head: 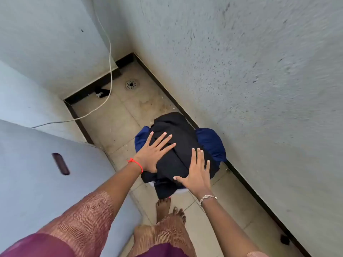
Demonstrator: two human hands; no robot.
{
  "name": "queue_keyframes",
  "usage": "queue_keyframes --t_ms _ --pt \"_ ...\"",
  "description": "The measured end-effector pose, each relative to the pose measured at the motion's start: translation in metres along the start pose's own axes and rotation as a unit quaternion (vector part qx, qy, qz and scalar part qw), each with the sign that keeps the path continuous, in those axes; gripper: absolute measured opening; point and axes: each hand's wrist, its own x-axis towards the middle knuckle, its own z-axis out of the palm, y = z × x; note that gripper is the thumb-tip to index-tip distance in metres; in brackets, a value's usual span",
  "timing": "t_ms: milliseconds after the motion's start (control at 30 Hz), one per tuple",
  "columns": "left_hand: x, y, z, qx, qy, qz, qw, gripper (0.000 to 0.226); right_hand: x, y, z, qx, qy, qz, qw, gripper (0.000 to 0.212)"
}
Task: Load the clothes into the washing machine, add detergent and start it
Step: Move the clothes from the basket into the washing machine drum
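Left hand (pixel 152 154) and right hand (pixel 197 172) press, fingers spread, on the heap of dark clothes (pixel 177 129). The washing machine (pixel 37 182) stands left of the heap, nearer the left hand.

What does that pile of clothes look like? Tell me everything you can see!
The pile of clothes is a rumpled heap: black cloth on top, dark blue cloth bulging out at both sides. It sits above the tiled floor, close to the wall; a pale rim peeks from under it. The left hand and right hand lie flat on it.
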Motion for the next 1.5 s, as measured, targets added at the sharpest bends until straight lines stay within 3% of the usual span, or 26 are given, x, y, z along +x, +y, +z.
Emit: queue_keyframes --t_ms 233,367,600,1000,1167,1500 --pt "0.077 -0.029 0.064 0.119 0.023 0.039 0.992 0.132 0.069 0.020 0.074 -0.036 -0.014 0.010 0.999 0.129" --pt "0.112 -0.039 0.089 0.096 0.021 -0.004 0.995 0.115 0.095 0.030 0.105 -0.003 -0.019 0.003 1.000 0.115" --pt "0.128 -0.022 0.103 0.033 -0.039 0.002 0.999 0.084 0.102 0.035 0.111 0.058 0.016 -0.053 0.997 0.095" --pt "0.017 -0.001 -0.014 -0.024 -0.021 -0.021 0.999 0.075 0.008 -0.012 -0.027 0.039 0.002 -0.076 0.996 0.088" --pt "-0.060 0.005 -0.092 -0.048 0.043 -0.048 0.997 0.077 -0.050 -0.050 -0.113 0.074 0.022 -0.113 0.991 0.086" --pt "-0.199 0.005 -0.213 -0.090 0.234 -0.125 0.960 0.077 -0.137 -0.131 -0.253 0.053 0.157 -0.234 0.958 0.085"
